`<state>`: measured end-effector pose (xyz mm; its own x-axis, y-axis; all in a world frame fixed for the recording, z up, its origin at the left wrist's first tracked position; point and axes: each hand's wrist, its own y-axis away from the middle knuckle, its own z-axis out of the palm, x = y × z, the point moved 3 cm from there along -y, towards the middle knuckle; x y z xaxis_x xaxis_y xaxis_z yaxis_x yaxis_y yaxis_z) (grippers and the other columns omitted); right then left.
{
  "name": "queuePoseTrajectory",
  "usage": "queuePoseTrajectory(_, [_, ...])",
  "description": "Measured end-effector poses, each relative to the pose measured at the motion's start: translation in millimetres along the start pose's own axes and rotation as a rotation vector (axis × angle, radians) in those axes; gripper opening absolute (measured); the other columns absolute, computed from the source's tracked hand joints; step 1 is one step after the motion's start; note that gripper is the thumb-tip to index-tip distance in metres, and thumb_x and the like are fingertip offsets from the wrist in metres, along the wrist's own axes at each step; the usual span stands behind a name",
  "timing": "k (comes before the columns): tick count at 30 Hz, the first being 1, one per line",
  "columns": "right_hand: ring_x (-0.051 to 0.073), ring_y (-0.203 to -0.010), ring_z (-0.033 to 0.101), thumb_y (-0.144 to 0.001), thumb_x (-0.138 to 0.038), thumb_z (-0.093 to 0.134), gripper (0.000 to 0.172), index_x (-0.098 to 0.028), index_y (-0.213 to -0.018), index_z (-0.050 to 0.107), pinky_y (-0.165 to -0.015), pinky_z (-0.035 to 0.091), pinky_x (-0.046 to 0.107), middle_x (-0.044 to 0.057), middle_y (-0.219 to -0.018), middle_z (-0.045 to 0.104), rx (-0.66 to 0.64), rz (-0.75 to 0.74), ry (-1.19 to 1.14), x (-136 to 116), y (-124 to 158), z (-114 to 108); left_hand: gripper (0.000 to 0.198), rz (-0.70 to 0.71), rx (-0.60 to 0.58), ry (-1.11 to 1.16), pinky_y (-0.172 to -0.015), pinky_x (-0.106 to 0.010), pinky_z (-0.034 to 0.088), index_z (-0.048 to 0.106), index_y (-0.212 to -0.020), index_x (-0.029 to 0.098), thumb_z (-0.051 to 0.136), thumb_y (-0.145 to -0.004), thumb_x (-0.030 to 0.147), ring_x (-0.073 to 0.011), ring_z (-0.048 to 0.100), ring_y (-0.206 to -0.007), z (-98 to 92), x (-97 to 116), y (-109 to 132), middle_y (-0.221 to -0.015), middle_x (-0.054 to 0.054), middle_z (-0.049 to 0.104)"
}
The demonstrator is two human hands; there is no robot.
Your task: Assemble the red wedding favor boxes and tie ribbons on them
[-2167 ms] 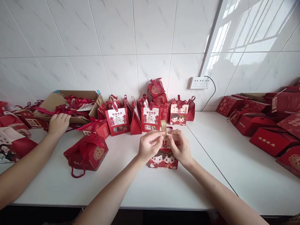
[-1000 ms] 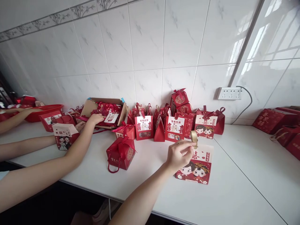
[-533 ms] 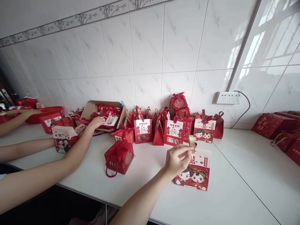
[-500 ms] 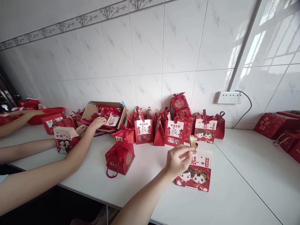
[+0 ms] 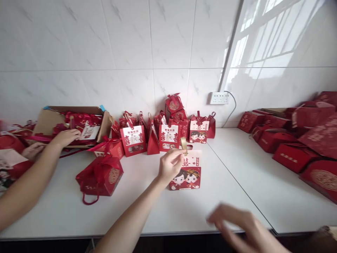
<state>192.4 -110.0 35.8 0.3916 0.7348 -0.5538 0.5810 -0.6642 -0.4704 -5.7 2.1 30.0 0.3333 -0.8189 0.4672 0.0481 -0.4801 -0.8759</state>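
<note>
My left hand (image 5: 170, 165) pinches a gold ribbon loop (image 5: 184, 144) at the top of a red and white gift box with a cartoon couple (image 5: 187, 174). The box stands upright on the white counter (image 5: 163, 211). My right hand (image 5: 237, 222) hovers low near the counter's front edge, right of and nearer than the box. It is blurred by motion, its fingers stretched out leftward with nothing in them.
A co-worker's arm reaches from the left, with the hand (image 5: 65, 136) at an open cardboard box (image 5: 47, 119) of red ribbons. A red ribboned box (image 5: 101, 175) stands in front. Several small red gift boxes (image 5: 168, 135) line the tiled wall. Larger red boxes (image 5: 295, 154) are stacked at right. A wall socket (image 5: 219, 98) sits behind.
The view has swung back to the right. My right hand has come into view at the bottom. My left hand still pinches the gold ribbon on the box.
</note>
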Motion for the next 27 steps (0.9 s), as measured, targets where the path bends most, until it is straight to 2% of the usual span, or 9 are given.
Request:
queuePoseTrajectory(1, [0.018,-0.079,0.064,-0.094,-0.022,0.045,0.017,-0.029,-0.096,0.061,-0.065,0.054,0.028,0.004,-0.087,0.065,0.049,0.003,0.011,6,-16,-6,0.014,0.007,-0.004,-0.001,-0.074,-0.022,0.060,0.069,-0.091,0.015,0.058,-0.081,0.012,-0.0121,0.069,-0.080,-0.4,-1,0,-0.087,-0.006,0.072])
queuePoseTrajectory(4, [0.019,-0.078,0.061,-0.090,-0.017,0.046,0.012,-0.022,-0.089,0.058,-0.070,0.050,0.032,0.006,-0.083,0.063,0.483,-0.156,0.153,28,-68,-21,0.016,0.020,-0.017,-0.002,-0.074,-0.022,0.060,0.068,-0.094,0.017,0.058,-0.082,0.011,-0.0115,0.068,-0.081,-1.0,-4,-1,-0.088,-0.004,0.071])
queuePoseTrajectory(6, [0.019,-0.080,0.059,-0.087,-0.015,0.047,0.010,-0.020,-0.088,0.056,-0.071,0.050,0.033,0.007,-0.084,0.063,0.586,-0.260,0.175,45,-100,-18,0.018,0.034,-0.023,-0.018,-0.073,-0.022,0.060,0.067,-0.095,0.018,0.057,-0.082,0.010,-0.0112,0.068,-0.081,-1.4,-4,-1,-0.089,-0.004,0.070])
queuePoseTrajectory(8, [0.019,-0.078,0.059,-0.086,-0.016,0.046,0.010,-0.020,-0.086,0.056,-0.069,0.050,0.032,0.007,-0.083,0.062,0.556,-0.309,0.136,61,-123,-8,0.018,0.074,-0.030,-0.067,-0.074,-0.023,0.059,0.066,-0.096,0.018,0.057,-0.083,0.010,-0.0112,0.067,-0.082,-1.9,-3,-2,-0.090,-0.003,0.069])
queuePoseTrajectory(11, [0.014,-0.060,0.055,-0.087,-0.018,0.045,0.011,-0.020,-0.079,0.053,-0.057,0.047,0.027,0.002,-0.068,0.058,0.470,-0.307,0.028,76,-135,8,0.018,0.149,-0.038,-0.161,-0.074,-0.023,0.058,0.065,-0.098,0.019,0.056,-0.084,0.010,-0.0111,0.066,-0.083,-2.7,1,-3,-0.090,-0.003,0.067])
queuePoseTrajectory(13, [0.013,-0.053,0.052,-0.088,-0.020,0.045,0.012,-0.020,-0.079,0.052,-0.053,0.045,0.026,0.000,-0.064,0.056,0.467,-0.281,-0.027,81,-132,16,0.019,0.170,-0.041,-0.200,-0.070,-0.021,0.058,0.065,-0.098,0.020,0.056,-0.085,0.011,-0.0104,0.065,-0.081,-3.0,3,-3,-0.090,-0.002,0.064])
queuePoseTrajectory(18, [0.014,-0.064,0.057,-0.087,-0.019,0.048,0.008,-0.020,-0.092,0.053,-0.058,0.048,0.027,0.002,-0.076,0.061,0.522,-0.254,-0.048,79,-117,24,0.021,0.153,-0.054,-0.189,-0.068,-0.019,0.056,0.066,-0.098,0.021,0.056,-0.084,0.008,-0.0098,0.064,-0.081,-0.9,10,-3,-0.088,-0.002,0.063])
queuePoseTrajectory(27, [0.011,-0.059,0.054,-0.088,-0.013,0.048,0.009,-0.021,-0.084,0.051,-0.053,0.044,0.023,-0.001,-0.070,0.059,0.544,-0.250,-0.102,73,-112,18,0.020,-0.016,-0.092,-0.034,-0.071,-0.018,0.058,0.067,-0.098,0.021,0.057,-0.085,0.011,-0.0095,0.066,-0.082,2.7,14,-1,-0.090,-0.001,0.066])
